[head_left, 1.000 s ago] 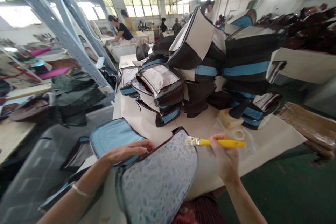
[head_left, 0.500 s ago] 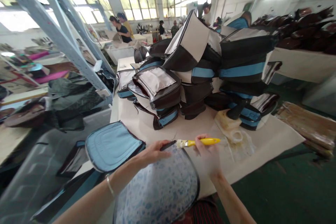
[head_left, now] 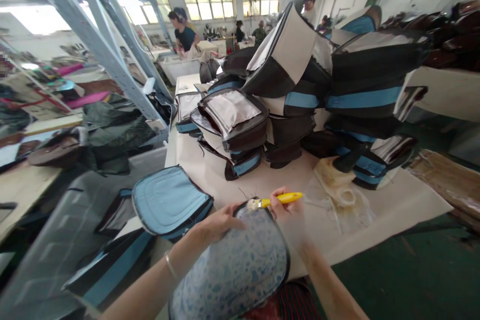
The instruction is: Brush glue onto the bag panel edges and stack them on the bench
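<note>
A rounded bag panel (head_left: 232, 270) with blue-and-white patterned lining and a dark edge lies in front of me. My left hand (head_left: 219, 222) rests on its upper left edge, fingers curled over the rim. My right hand (head_left: 287, 210) grips a yellow-handled brush (head_left: 275, 200), whose bristles touch the panel's top edge. A blue padded panel (head_left: 168, 200) lies just left of my left hand.
A tall pile of black-and-blue bag pieces (head_left: 300, 95) fills the back of the table (head_left: 393, 200). A whitish glue pot (head_left: 339, 182) stands right of the brush. A grey bin (head_left: 56, 250) and steel rack (head_left: 93, 35) are at left. People work far behind.
The brush has moved left along the panel's top edge, and my right hand has come closer to my left. My left hand shifted right along the rim.
</note>
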The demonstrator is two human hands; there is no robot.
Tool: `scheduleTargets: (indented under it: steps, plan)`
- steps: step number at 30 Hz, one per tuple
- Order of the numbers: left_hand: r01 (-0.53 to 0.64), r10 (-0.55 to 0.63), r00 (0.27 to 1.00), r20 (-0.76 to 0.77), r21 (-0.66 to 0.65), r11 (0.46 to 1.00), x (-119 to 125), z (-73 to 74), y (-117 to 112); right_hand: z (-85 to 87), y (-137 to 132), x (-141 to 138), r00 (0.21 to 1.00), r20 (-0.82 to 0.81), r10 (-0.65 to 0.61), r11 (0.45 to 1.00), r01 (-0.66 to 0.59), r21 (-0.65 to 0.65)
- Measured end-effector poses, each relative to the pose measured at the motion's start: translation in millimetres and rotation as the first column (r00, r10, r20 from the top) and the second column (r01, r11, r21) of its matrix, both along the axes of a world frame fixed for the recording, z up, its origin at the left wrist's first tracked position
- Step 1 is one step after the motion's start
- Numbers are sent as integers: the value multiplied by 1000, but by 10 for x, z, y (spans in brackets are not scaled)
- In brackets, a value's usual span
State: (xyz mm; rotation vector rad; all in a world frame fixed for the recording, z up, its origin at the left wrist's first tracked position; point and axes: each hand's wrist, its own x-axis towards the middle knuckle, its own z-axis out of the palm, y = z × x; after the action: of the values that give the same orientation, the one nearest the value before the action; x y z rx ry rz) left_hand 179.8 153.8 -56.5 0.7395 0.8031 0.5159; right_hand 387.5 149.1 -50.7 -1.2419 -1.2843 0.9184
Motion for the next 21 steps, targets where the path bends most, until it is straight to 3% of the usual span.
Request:
scheduleTargets:
  steps: [3,7,11,14,17,21]
  plan:
    - [-29,29,998,-52,4,1000,52,13,28,61,-53,-89,998,60,-4,1000,3,27]
    - [-80,85,988,-127,40,996,100,-14,34,62,-64,-157,987,142,75,995,-83,51]
    - [-85,87,994,-71,33,996,62,-67,-1,33,-10,-101,984,177,-21,998,11,59]
    - [-74,76,996,-41,48,996,25,-71,-28,23,15,-49,988,150,-22,998,13,57]
    - [-66,67,997,-25,41,997,23,-14,-51,18,26,21,993,112,-41,998,36,46]
    - [-28,28,1000,-9,53,998,49,177,-93,79,9,233,998,-11,-66,998,66,19]
